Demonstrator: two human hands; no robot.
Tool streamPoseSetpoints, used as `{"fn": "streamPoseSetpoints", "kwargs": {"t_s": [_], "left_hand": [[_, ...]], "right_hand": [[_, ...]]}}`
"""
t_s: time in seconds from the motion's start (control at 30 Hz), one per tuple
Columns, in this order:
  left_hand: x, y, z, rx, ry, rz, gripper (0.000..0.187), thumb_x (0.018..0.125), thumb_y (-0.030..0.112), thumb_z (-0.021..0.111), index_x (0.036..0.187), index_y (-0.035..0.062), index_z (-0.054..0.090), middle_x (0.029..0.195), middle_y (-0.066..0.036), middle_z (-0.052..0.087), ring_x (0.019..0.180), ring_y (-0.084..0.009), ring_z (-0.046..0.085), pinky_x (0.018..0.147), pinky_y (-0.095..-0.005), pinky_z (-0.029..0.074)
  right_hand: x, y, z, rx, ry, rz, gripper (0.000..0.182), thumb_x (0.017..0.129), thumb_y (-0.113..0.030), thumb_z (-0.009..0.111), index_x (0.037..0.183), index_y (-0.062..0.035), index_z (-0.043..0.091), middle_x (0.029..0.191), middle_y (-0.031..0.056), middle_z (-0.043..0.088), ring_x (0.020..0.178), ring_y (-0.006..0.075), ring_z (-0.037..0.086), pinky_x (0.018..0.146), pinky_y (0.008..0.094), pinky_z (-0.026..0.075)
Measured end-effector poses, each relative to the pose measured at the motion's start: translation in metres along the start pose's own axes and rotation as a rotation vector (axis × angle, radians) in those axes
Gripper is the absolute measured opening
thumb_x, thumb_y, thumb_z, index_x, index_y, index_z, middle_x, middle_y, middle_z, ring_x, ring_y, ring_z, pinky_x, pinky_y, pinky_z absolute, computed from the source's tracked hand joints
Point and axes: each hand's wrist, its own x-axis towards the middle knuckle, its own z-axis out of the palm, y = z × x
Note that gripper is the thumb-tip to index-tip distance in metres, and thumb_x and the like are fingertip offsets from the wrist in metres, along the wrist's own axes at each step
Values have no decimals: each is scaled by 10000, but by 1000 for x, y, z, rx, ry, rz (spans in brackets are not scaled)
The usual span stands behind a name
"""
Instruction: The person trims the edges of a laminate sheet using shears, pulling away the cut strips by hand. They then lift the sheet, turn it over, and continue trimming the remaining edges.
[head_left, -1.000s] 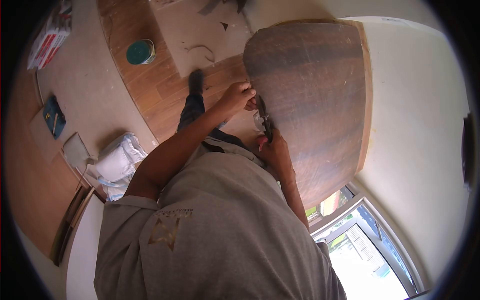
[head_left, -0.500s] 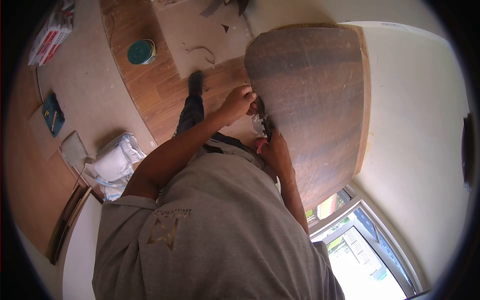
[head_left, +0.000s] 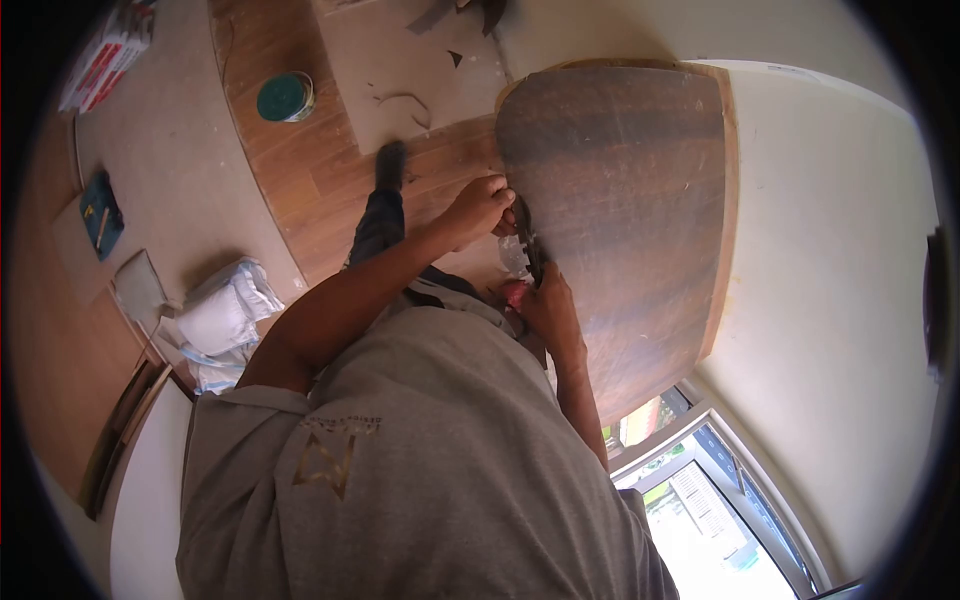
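My right hand [head_left: 548, 305] is closed around the lower end of a dark, narrow tool [head_left: 531, 240] with an uneven edge. A reddish part [head_left: 516, 294] shows beside that hand. My left hand [head_left: 482, 208] is pinched at the tool's upper end, its thumb and fingertips together; I cannot tell the tool's exact kind. Between the hands, a pale, shiny scrap [head_left: 514, 257] lies along the tool's left side. Both hands are in front of my body, by the left edge of a large dark brown board [head_left: 620, 200] with a rounded corner.
A bucket with a green lid [head_left: 286, 98] stands on the wood-plank floor [head_left: 270, 165]. White sacks [head_left: 220, 312], a blue case [head_left: 102, 218] and red-and-white packages [head_left: 108, 55] are at left. Dark scraps lie at the top. A window [head_left: 700, 510] is at lower right, beside a white wall [head_left: 820, 220].
The view has shifted slightly. Both hands keep nearly the same position and hold on the tool.
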Motion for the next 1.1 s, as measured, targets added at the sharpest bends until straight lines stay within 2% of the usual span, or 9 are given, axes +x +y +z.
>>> {"fn": "streamPoseSetpoints", "kwargs": {"t_s": [0.1,0.2,0.27,0.37,0.4,0.47,0.6,0.67,1.1], "left_hand": [[0,1,0,-1,-9,28,206,1030,176,466,969,-6,541,820,-113,627,671,-222,700,609,-333,599],[0,0,1,48,-33,20,233,1079,196,411,1006,13,535,857,-110,674,758,-231,730,668,-328,609],[2,-2,1,30,-32,14,232,1079,195,408,1018,12,538,858,-115,686,739,-229,730,651,-330,609],[1,-1,2,-42,-22,14,203,1028,163,454,1010,-14,551,823,-116,622,668,-233,701,609,-338,598],[2,-3,2,-42,-21,15,203,1028,163,454,1010,-14,551,823,-116,622,668,-233,701,609,-338,598],[4,-6,2,-63,-20,-3,204,1031,168,455,1024,-13,548,833,-118,616,671,-239,699,619,-347,599],[2,1,0,-38,-28,-27,207,1036,176,456,1035,-11,545,846,-121,612,674,-245,698,626,-354,599],[2,2,-1,-22,-39,-47,211,1038,176,452,1039,-12,548,856,-123,614,690,-250,704,627,-358,600],[-1,9,-2,-34,-80,-80,210,1061,198,437,1051,20,548,881,-129,681,781,-248,730,682,-364,605]], "right_hand": [[2,-10,-7,37,-26,-11,361,834,-94,616,1128,88,514,1075,387,610,1074,555,564,877,560,461],[0,-11,-7,8,-64,-4,358,867,-160,557,1122,85,503,1143,358,567,1111,532,523,939,559,425],[0,-21,-9,4,-1,-36,374,819,-44,543,1161,105,524,1103,382,605,1103,555,551,914,554,451],[1,-21,-11,5,-24,-7,362,815,-19,522,1157,101,524,1090,382,609,1086,557,559,903,560,453],[2,-18,-10,4,-24,-9,362,815,-19,522,1157,101,524,1090,382,609,1086,557,559,903,560,453],[6,-10,-6,29,-68,44,403,840,-177,639,1116,90,518,1135,366,591,1106,532,551,912,539,456],[6,-8,0,22,-29,21,394,829,-157,651,1102,96,521,1117,367,601,1086,533,566,890,542,468],[2,-18,-3,3,24,-24,334,812,-8,516,1130,92,530,1056,376,617,1053,540,583,873,555,462],[11,-19,-9,4,-62,59,371,810,-114,629,1087,104,511,1100,392,598,1072,554,561,906,572,450]]}}
